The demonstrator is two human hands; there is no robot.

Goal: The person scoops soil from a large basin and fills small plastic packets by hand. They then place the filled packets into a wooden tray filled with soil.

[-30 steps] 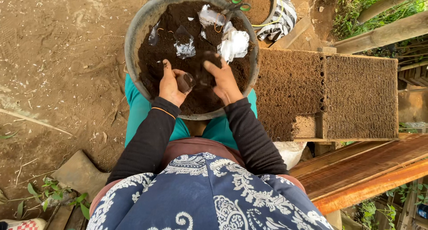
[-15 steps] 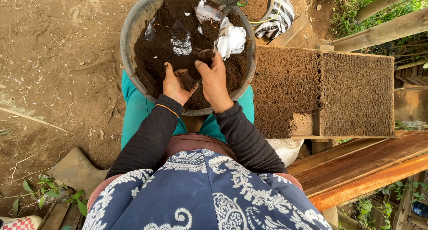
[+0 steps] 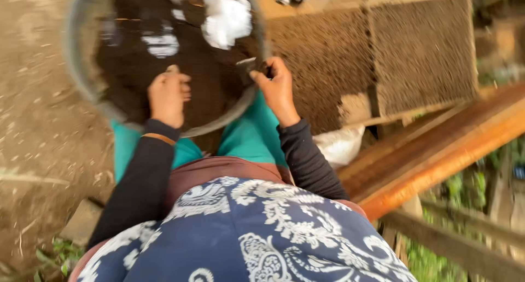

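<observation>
Two hands work over my lap: the right hand [image 3: 276, 85] pinches a small soil-filled bag [image 3: 247, 67] at the right rim of the grey basin [image 3: 76, 68], while the left hand [image 3: 167, 96] rests curled and empty on the dark soil [image 3: 213, 90]. Soft and crumbly, I judge, the bag is best held around its sides; room opens rightward toward the packed seedling tray [image 3: 328, 57].
</observation>
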